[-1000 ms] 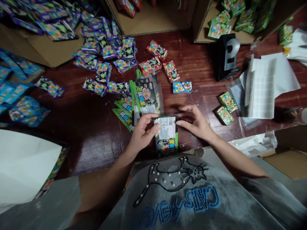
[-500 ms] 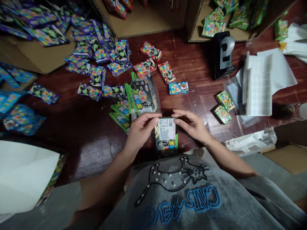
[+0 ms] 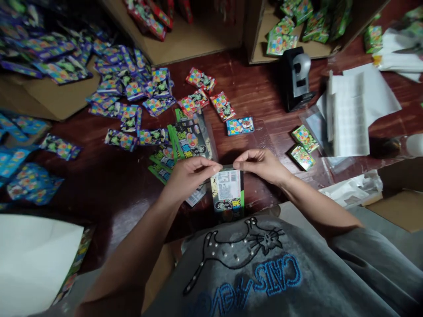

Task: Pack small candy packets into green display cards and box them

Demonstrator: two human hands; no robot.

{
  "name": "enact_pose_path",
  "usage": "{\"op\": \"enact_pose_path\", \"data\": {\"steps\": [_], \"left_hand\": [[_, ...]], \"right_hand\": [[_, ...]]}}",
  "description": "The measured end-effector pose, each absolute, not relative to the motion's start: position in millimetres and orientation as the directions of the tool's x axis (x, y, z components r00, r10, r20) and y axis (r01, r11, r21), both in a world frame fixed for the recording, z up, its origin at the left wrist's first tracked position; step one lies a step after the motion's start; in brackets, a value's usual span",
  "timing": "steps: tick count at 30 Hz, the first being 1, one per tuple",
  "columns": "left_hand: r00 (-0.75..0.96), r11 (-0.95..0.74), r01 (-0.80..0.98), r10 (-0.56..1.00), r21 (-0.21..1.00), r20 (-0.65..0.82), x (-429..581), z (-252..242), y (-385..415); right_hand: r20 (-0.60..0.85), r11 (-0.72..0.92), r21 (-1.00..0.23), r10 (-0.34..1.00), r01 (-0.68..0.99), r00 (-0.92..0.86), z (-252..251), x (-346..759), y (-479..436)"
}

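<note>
A flat printed black-and-green packet (image 3: 228, 204) with a white barcode label lies before me at the table's front edge. My left hand (image 3: 194, 176) is closed, thumb and forefinger pinching the packet's far edge near its left corner. At the right corner of that same edge, my right hand (image 3: 264, 165) also pinches with thumb and fingertips. Beyond my left hand is a fanned pile of similar black-and-green packets (image 3: 190, 134), partly covered by that hand.
Purple sachets (image 3: 158, 105) heap at the back left, with red packets (image 3: 223, 105) and a blue packet (image 3: 239, 126) ahead. Small green boxes (image 3: 302, 157), a black tape dispenser (image 3: 294, 79) and label sheets (image 3: 350, 114) stand on the right. A cardboard box (image 3: 194, 46) lines the back.
My right hand's fingers have come together onto the packet's edge, and both hands now pinch it. The whole view has shifted slightly.
</note>
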State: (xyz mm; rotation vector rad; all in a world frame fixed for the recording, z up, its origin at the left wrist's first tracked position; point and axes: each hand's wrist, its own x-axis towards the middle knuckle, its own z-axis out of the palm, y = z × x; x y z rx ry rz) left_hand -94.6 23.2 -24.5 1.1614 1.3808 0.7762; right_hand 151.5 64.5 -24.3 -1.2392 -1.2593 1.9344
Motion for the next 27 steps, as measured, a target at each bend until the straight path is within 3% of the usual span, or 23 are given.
{"op": "enact_pose_path", "data": {"steps": [4, 7, 13, 15, 17, 18, 20, 23, 25, 27], "left_hand": [[0.101, 0.360, 0.197, 0.918, 0.912, -0.384, -99, -29, 34], [0.147, 0.358, 0.267, 0.902, 0.895, -0.405, -98, -26, 39], [0.201, 0.187, 0.355, 0.942, 0.916, -0.270, -92, -31, 36], [0.192, 0.139, 0.444, 0.950, 0.885, -0.245, -93, -38, 37], [0.192, 0.050, 0.563, 0.963, 0.825, -0.189, -96, -45, 39], [0.204, -0.021, 0.620, 0.970, 0.784, -0.135, -98, -48, 39], [0.235, -0.164, 0.704, 0.972, 0.691, -0.009, -101, -52, 40], [0.222, -0.243, 0.766, 0.969, 0.595, 0.110, -99, -52, 40], [0.183, -0.239, 0.779, 0.971, 0.580, 0.153, -90, -46, 42], [0.170, -0.257, 0.762, 0.965, 0.595, 0.198, -75, -36, 48]], "right_hand": [[-0.420, -0.484, -0.875, 0.756, 0.003, -0.503, -29, 154, 74], [-0.360, -0.413, -0.911, 0.774, 0.017, -0.521, -38, 162, 79], [-0.004, 0.091, -0.990, 0.748, 0.108, -0.664, -45, 181, 74], [0.079, 0.302, -0.920, 0.766, 0.249, -0.638, -38, 196, 73], [0.127, 0.381, -0.773, 0.876, 0.507, -0.465, -26, 224, 73], [0.146, 0.334, -0.681, 0.934, 0.652, -0.326, -19, 243, 73], [0.158, 0.060, -0.466, 0.987, 0.883, 0.016, -8, 286, 72], [-0.054, -0.301, -0.062, 0.953, 0.952, 0.298, -6, 343, 69], [-0.109, -0.366, 0.012, 0.925, 0.931, 0.365, -10, 363, 65], [-0.078, -0.426, -0.037, 0.903, 0.904, 0.423, -12, 373, 62]]}}
